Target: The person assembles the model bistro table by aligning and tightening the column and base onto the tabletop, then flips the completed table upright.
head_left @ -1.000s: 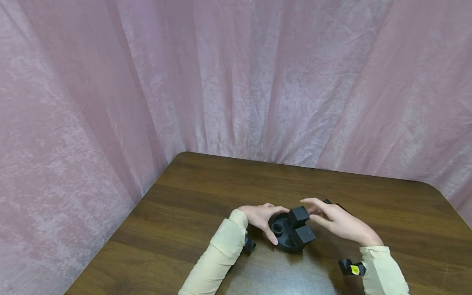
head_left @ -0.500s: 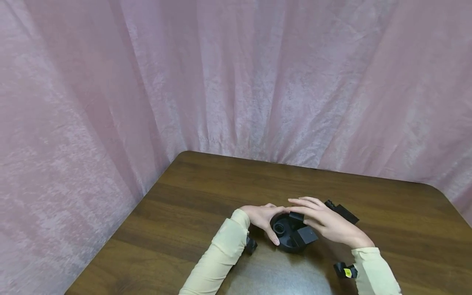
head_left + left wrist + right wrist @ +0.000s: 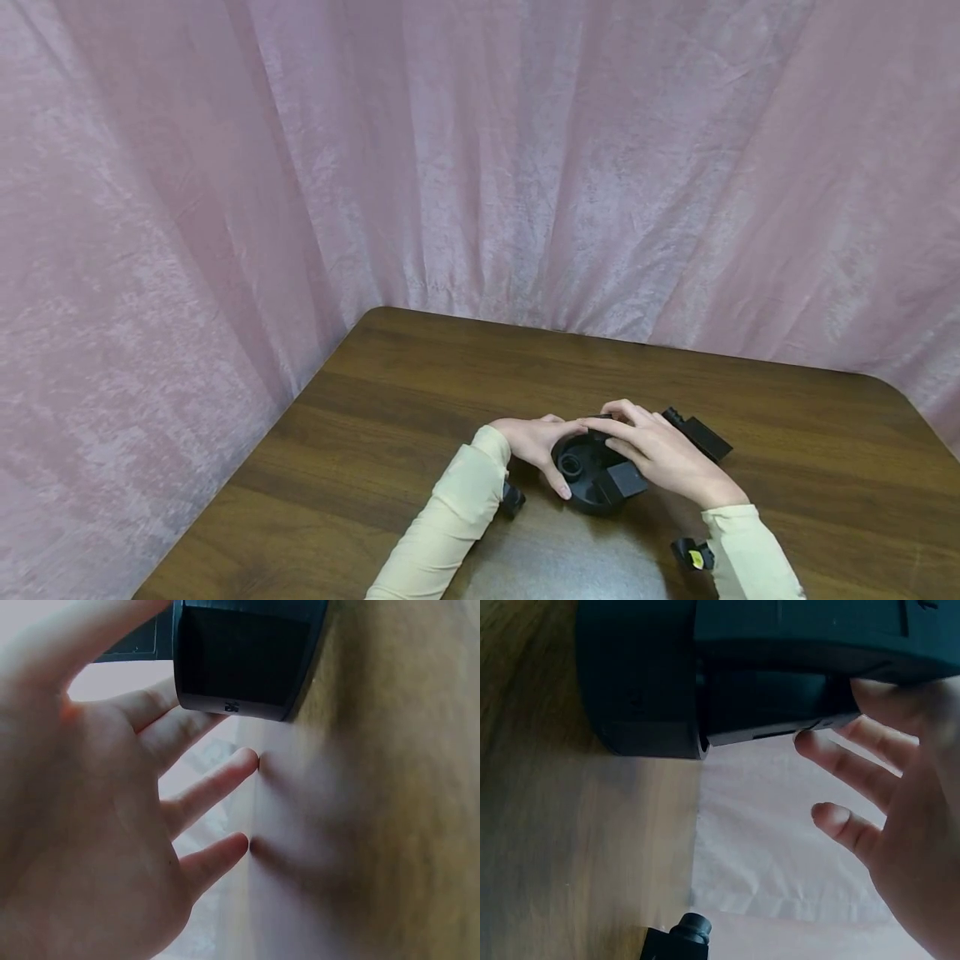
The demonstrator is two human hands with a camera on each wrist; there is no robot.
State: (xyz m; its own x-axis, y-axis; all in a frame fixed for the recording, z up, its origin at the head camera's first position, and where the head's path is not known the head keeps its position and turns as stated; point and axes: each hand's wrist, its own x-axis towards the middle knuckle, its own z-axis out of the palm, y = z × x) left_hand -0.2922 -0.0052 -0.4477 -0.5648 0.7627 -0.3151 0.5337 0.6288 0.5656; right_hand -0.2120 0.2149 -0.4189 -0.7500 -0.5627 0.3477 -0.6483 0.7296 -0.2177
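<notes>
A black round base (image 3: 591, 505) with a raised ring (image 3: 570, 467) in it rests on the table. Two black rectangular blocks stand up from its right side, a front block (image 3: 626, 481) and a rear block (image 3: 598, 435). From the left, my left hand (image 3: 534, 446) holds the base between thumb and index finger; in the left wrist view the other fingers spread out below the base wall (image 3: 247, 660). My right hand (image 3: 663, 454) reaches over from the right and grips the rear block (image 3: 769, 705), partly covering it in the head view.
Behind my right hand lies another black boxy piece (image 3: 703, 438) with a knob-like end (image 3: 694, 928). Wrist cameras (image 3: 512, 502) sit on both sleeves. The brown wooden table (image 3: 420, 375) ends at a pink curtain (image 3: 480, 167) behind and to the left.
My right hand has moved left onto the rear block, and its fingers have bent around it. The left hand stays on the base. More of the boxy piece behind now shows.
</notes>
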